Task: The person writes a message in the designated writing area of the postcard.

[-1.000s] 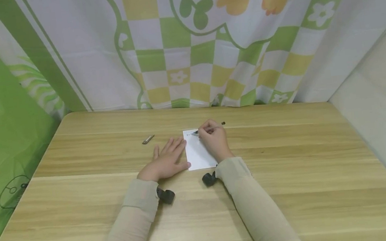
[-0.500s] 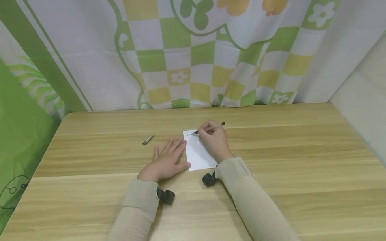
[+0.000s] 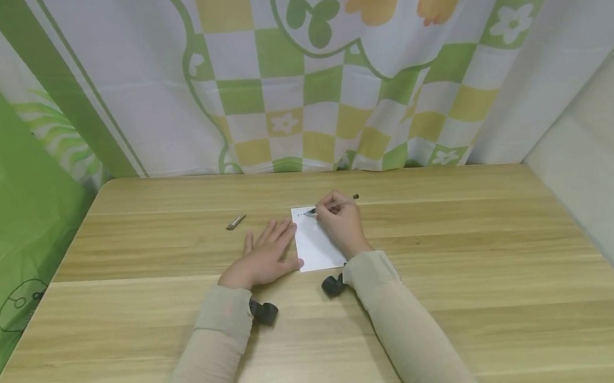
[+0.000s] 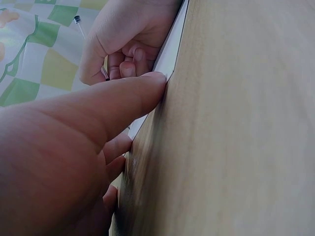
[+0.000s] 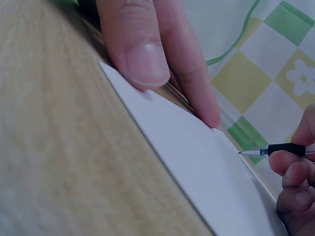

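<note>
A small white sheet of paper point(image 3: 317, 246) lies on the wooden table, with a short row of tiny dark marks near its top left. My right hand point(image 3: 340, 222) pinches a pen with a black grip point(image 5: 286, 149), its tip at the paper beside those marks. Flat along the paper's left edge rests my left hand point(image 3: 262, 258), fingers spread. In the left wrist view the thumb point(image 4: 133, 96) presses on the paper's edge. A pen cap point(image 3: 236, 221) lies on the table, up and left of the paper.
The wooden table point(image 3: 492, 271) extends around both forearms. Behind it hangs a checked, flowered curtain point(image 3: 284, 87), with green cloth point(image 3: 5, 188) on the left and a pale wall point(image 3: 608, 138) at right. A black wrist camera point(image 3: 266, 313) sits at the left cuff.
Hardly anything differs. My right hand and the pen stay at the top of the paper with at most a slight shift, and my left hand keeps its place.
</note>
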Tool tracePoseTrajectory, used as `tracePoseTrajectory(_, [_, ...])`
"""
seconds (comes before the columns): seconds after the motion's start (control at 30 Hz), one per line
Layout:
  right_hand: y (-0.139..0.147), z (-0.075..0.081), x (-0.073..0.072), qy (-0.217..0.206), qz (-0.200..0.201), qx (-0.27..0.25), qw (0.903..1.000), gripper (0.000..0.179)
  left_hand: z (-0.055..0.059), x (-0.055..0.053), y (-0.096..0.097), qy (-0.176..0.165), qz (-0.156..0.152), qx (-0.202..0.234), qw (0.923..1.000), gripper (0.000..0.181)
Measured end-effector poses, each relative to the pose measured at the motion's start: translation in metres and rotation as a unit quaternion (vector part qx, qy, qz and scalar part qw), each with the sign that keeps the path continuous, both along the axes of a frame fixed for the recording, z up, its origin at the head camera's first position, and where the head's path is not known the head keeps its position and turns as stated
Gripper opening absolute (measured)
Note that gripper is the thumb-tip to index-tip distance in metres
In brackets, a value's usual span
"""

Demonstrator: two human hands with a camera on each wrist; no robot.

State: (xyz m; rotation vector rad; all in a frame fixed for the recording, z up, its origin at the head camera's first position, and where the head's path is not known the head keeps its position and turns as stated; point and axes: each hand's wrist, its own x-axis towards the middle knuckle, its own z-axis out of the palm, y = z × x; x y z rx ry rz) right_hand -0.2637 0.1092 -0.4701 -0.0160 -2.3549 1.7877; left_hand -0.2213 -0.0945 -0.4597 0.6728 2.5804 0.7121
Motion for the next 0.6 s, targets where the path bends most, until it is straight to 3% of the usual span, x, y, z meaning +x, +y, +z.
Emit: tracePoseTrajectory(0.6, [0.0001,-0.0012,-0.0006,-0.012,-0.002,0.013,0.9998,0.005,0.0019,0.0001,0.0004,-0.007,0.003,-0.001,1.0,0.085])
